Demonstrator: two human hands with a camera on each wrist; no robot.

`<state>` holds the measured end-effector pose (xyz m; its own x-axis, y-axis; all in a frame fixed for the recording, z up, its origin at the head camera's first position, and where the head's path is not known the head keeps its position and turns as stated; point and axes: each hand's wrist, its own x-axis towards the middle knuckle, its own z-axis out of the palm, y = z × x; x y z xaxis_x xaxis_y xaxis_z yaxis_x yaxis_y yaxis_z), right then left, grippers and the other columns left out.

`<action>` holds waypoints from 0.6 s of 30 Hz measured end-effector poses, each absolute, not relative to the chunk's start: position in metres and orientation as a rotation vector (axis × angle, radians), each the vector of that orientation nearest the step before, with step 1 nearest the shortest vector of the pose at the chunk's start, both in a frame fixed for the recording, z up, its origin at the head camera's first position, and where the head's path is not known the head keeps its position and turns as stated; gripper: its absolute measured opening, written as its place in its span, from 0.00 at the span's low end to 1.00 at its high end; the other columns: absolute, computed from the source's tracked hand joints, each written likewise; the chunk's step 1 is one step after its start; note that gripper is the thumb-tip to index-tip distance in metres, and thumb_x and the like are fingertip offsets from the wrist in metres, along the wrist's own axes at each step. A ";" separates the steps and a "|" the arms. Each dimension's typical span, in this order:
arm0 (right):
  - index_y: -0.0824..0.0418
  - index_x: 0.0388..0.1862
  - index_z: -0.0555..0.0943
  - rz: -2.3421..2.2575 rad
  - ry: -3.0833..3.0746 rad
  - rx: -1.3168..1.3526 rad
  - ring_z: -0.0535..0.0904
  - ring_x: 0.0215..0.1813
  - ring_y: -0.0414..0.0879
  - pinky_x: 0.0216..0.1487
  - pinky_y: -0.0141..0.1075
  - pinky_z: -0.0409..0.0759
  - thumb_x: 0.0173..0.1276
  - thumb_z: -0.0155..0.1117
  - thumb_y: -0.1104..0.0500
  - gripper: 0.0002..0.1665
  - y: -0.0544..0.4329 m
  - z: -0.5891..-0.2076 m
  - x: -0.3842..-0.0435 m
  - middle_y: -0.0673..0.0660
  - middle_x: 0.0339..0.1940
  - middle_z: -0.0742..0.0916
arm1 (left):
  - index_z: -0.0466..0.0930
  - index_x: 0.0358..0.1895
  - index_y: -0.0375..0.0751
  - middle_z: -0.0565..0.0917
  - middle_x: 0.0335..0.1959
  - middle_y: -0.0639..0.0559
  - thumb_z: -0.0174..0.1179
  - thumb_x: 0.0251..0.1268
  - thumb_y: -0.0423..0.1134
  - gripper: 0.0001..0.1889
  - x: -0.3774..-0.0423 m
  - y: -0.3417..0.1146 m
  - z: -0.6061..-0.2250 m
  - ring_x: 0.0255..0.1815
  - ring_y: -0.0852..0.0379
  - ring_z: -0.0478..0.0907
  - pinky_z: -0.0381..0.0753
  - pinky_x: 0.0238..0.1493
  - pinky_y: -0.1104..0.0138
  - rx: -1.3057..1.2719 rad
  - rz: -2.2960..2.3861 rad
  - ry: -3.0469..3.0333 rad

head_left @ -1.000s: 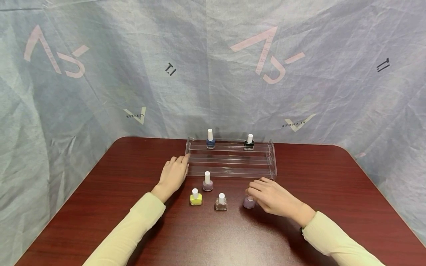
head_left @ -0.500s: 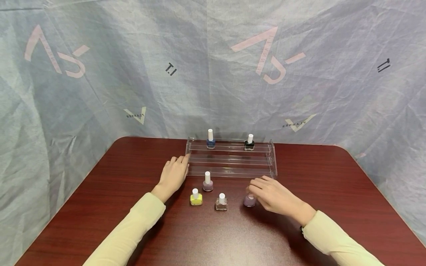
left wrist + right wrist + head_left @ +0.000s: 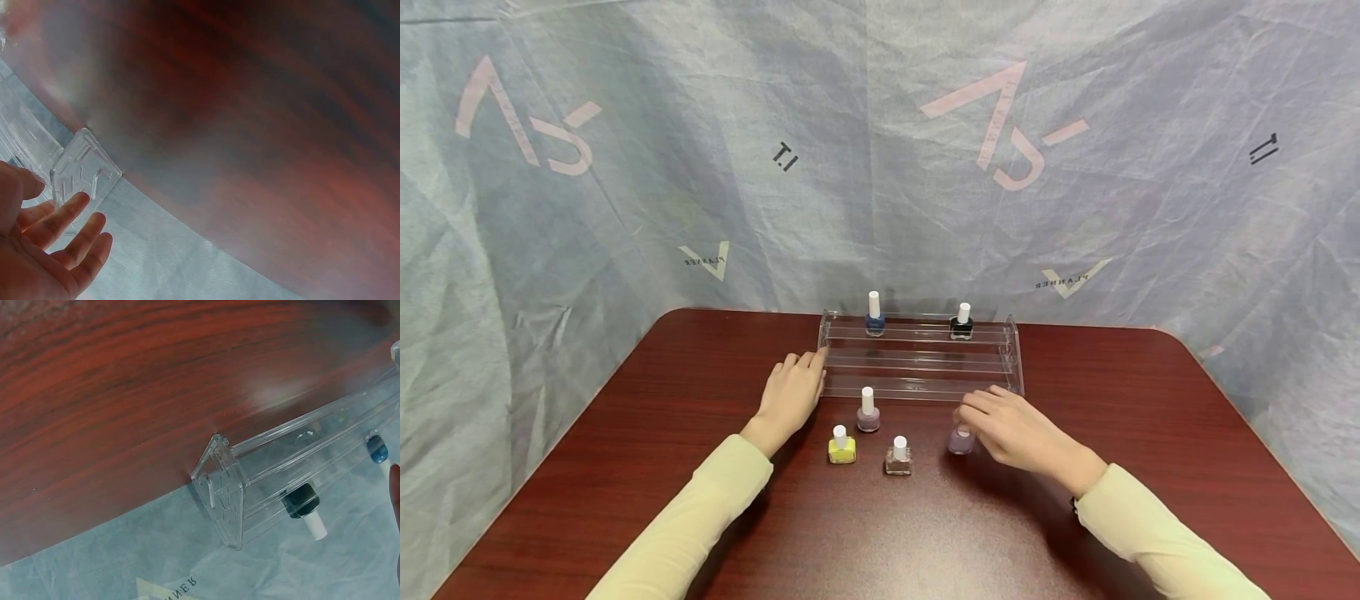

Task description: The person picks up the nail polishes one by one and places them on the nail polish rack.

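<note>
My right hand [image 3: 1015, 429] pinches a purple nail polish bottle [image 3: 960, 442] from above, hiding its cap. In the right wrist view only a fingertip edge [image 3: 396, 494] shows. Fingers of my left hand [image 3: 792, 387] touch the left end of a clear tiered rack [image 3: 917, 387]; in the left wrist view they lie relaxed against its side panel [image 3: 84, 175]. On the rack's top tier stand a blue nail polish bottle [image 3: 875, 322] and a black one [image 3: 962, 327]. A mauve bottle [image 3: 868, 418], a yellow one [image 3: 842, 451] and a brownish one [image 3: 898, 461] stand before the rack.
The dark red wooden table [image 3: 700, 358] has rounded far corners. A grey printed cloth [image 3: 820, 208] hangs right behind it. The rack's lower tiers lie between the top bottles and the loose ones.
My right hand has moved the purple bottle slightly away from me, toward the rack. The left hand, the rack and the other bottles have stayed in place.
</note>
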<state>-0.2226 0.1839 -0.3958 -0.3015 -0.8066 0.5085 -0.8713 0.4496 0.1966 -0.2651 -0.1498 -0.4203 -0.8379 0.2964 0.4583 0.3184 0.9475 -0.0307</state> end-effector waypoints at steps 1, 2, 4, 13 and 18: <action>0.56 0.34 0.77 0.159 -2.163 1.403 0.74 0.33 0.41 0.35 0.34 0.70 0.66 0.51 0.60 0.06 0.183 -0.395 -0.223 0.46 0.29 0.77 | 0.71 0.59 0.39 0.81 0.46 0.45 0.55 0.63 0.38 0.21 -0.265 -0.150 -0.420 0.44 0.45 0.76 0.76 0.39 0.56 -0.441 -0.063 -2.630; 0.56 0.34 0.77 0.159 -2.165 1.404 0.74 0.33 0.41 0.35 0.34 0.70 0.65 0.51 0.60 0.06 0.183 -0.395 -0.224 0.46 0.29 0.77 | 0.71 0.59 0.39 0.81 0.46 0.45 0.55 0.63 0.38 0.21 -0.265 -0.150 -0.420 0.44 0.45 0.76 0.76 0.39 0.56 -0.442 -0.062 -2.630; 0.56 0.35 0.77 0.159 -2.169 1.405 0.74 0.33 0.40 0.35 0.34 0.70 0.65 0.53 0.61 0.05 0.181 -0.394 -0.226 0.46 0.29 0.77 | 0.71 0.59 0.38 0.81 0.46 0.45 0.55 0.63 0.38 0.21 -0.266 -0.150 -0.420 0.44 0.45 0.76 0.76 0.39 0.56 -0.445 -0.055 -2.627; 0.56 0.34 0.76 0.143 -2.173 1.389 0.74 0.33 0.41 0.35 0.35 0.70 0.61 0.54 0.63 0.04 0.175 -0.391 -0.232 0.47 0.28 0.77 | 0.71 0.59 0.39 0.81 0.46 0.45 0.55 0.63 0.39 0.21 -0.266 -0.150 -0.420 0.43 0.45 0.76 0.76 0.39 0.56 -0.435 -0.071 -2.633; 0.55 0.34 0.77 0.159 -2.174 1.388 0.75 0.33 0.40 0.36 0.35 0.70 0.62 0.57 0.61 0.02 0.171 -0.389 -0.235 0.46 0.28 0.77 | 0.71 0.59 0.38 0.81 0.46 0.45 0.55 0.62 0.38 0.21 -0.267 -0.150 -0.420 0.43 0.45 0.76 0.76 0.38 0.56 -0.437 -0.070 -2.630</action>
<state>-0.2347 0.1710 -0.3888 -0.3155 -0.8031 0.5055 -0.8679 0.4596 0.1885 -0.2665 -0.1497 -0.4200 -0.8387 0.2930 0.4590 0.3171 0.9480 -0.0256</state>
